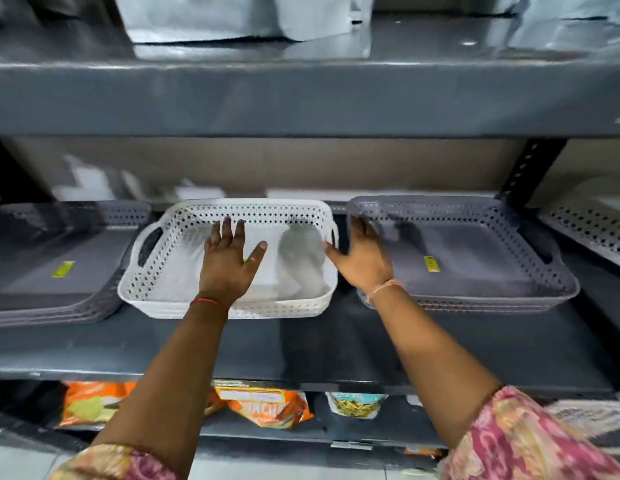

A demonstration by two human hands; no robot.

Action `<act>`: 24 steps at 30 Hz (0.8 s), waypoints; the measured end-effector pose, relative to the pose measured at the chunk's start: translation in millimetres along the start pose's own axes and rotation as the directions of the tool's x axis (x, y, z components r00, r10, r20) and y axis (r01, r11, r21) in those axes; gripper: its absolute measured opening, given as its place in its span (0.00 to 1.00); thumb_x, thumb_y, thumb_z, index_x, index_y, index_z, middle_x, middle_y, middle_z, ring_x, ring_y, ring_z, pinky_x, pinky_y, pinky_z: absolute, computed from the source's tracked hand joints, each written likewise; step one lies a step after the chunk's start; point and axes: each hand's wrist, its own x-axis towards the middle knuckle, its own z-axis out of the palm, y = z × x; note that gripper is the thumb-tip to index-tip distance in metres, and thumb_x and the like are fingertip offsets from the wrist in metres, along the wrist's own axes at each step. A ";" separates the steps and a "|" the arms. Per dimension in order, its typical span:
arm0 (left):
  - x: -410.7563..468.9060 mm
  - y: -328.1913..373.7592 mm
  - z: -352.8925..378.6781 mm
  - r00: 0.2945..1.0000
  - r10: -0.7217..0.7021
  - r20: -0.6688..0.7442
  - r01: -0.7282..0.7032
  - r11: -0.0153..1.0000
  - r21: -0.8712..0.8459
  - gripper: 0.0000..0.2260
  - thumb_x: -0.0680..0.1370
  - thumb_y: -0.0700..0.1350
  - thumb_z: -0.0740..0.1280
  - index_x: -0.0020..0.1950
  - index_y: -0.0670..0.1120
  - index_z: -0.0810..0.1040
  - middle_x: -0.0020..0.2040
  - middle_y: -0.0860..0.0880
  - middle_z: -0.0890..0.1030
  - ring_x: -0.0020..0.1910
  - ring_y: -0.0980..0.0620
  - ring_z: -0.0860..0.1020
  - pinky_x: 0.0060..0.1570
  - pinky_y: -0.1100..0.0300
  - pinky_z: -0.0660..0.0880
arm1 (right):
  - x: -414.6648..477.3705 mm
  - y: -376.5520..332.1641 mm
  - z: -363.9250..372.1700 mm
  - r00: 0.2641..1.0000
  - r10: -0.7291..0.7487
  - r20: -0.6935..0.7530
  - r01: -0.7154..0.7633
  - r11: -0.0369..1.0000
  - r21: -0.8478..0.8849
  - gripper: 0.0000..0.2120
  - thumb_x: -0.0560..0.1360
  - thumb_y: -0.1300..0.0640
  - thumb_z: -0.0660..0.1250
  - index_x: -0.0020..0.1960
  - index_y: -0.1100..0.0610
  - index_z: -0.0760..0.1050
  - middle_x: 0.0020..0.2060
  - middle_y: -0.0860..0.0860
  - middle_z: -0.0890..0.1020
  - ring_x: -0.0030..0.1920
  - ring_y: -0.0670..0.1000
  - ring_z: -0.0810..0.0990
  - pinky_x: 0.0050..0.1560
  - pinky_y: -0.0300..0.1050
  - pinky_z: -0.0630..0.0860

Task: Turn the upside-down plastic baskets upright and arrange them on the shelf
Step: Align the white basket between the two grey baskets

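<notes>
Apparently most of the work is done: on the middle shelf [319, 355] three stacks already sit open side up, a grey basket stack [59, 258] at the left, a white basket stack [229, 303] in the centre and another grey basket stack [475, 251] at the right. The left hand [229, 261] hovers flat and spread over the white one, gripping nothing; the right hand [365, 254] is likewise open, fingers splayed by the rim between the white and right grey stacks. A perforated basket [592, 226] at the far right edge is cut off, so its orientation is unclear and may still need attention. Otherwise only squaring up seems left.
</notes>
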 end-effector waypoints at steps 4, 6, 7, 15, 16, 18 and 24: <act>12.0 -35.6 -13.6 0.998 -0.041 0.054 0.043 0.998 -0.040 0.30 0.79 0.54 0.55 0.76 0.42 0.51 0.78 0.42 0.49 0.77 0.45 0.44 0.75 0.53 0.40 | 0.1 -14.1 13.7 0.984 0.178 0.019 -0.177 0.983 -0.038 0.36 0.73 0.46 0.65 0.73 0.61 0.55 0.70 0.61 0.67 0.67 0.62 0.70 0.61 0.52 0.71; 17.4 -54.1 -17.2 0.998 -0.041 0.050 0.043 0.999 -0.030 0.30 0.79 0.54 0.56 0.76 0.41 0.51 0.78 0.41 0.50 0.77 0.44 0.45 0.75 0.52 0.41 | 2.5 -15.7 14.9 0.967 0.252 0.025 -0.251 0.967 -0.029 0.33 0.73 0.48 0.65 0.71 0.61 0.58 0.66 0.62 0.73 0.63 0.64 0.74 0.59 0.52 0.73; 19.4 -63.5 -19.5 0.999 -0.038 0.024 0.038 0.999 -0.002 0.30 0.79 0.54 0.57 0.75 0.40 0.52 0.78 0.40 0.51 0.77 0.43 0.46 0.76 0.51 0.42 | 3.0 -16.2 14.6 0.958 0.283 0.032 -0.282 0.959 -0.029 0.31 0.73 0.49 0.65 0.70 0.61 0.60 0.64 0.62 0.74 0.62 0.65 0.74 0.59 0.52 0.73; 27.5 -129.8 -63.4 0.893 -0.428 -0.139 0.434 0.901 0.017 0.29 0.77 0.50 0.61 0.70 0.32 0.59 0.68 0.30 0.67 0.68 0.32 0.65 0.67 0.44 0.63 | -0.3 -23.9 12.4 0.929 0.365 0.059 -0.362 0.931 -0.055 0.20 0.73 0.53 0.63 0.64 0.58 0.71 0.56 0.64 0.80 0.57 0.65 0.78 0.57 0.52 0.75; 27.5 -133.2 -66.9 0.876 -0.469 -0.108 0.470 0.882 -0.019 0.26 0.77 0.50 0.60 0.67 0.33 0.64 0.65 0.30 0.71 0.65 0.32 0.69 0.63 0.45 0.67 | -0.6 -24.8 13.0 0.930 0.364 0.051 -0.361 0.931 -0.058 0.19 0.73 0.54 0.63 0.63 0.58 0.72 0.55 0.64 0.81 0.56 0.65 0.78 0.56 0.52 0.75; 25.4 -137.7 -69.5 0.877 -0.478 -0.058 0.476 0.878 -0.039 0.19 0.78 0.47 0.60 0.60 0.33 0.71 0.61 0.31 0.75 0.61 0.32 0.73 0.58 0.46 0.71 | -2.0 -26.1 15.6 0.940 0.339 0.020 -0.337 0.939 -0.069 0.17 0.74 0.56 0.62 0.61 0.60 0.73 0.53 0.64 0.82 0.53 0.65 0.79 0.55 0.53 0.76; 19.0 -141.2 -66.2 0.922 -0.380 -0.073 0.383 0.924 0.026 0.15 0.78 0.43 0.60 0.51 0.30 0.76 0.52 0.28 0.79 0.52 0.31 0.76 0.42 0.51 0.68 | -9.5 -34.5 18.5 0.959 0.279 -0.053 -0.282 0.958 -0.060 0.12 0.75 0.62 0.59 0.55 0.64 0.75 0.49 0.68 0.82 0.50 0.68 0.79 0.51 0.53 0.77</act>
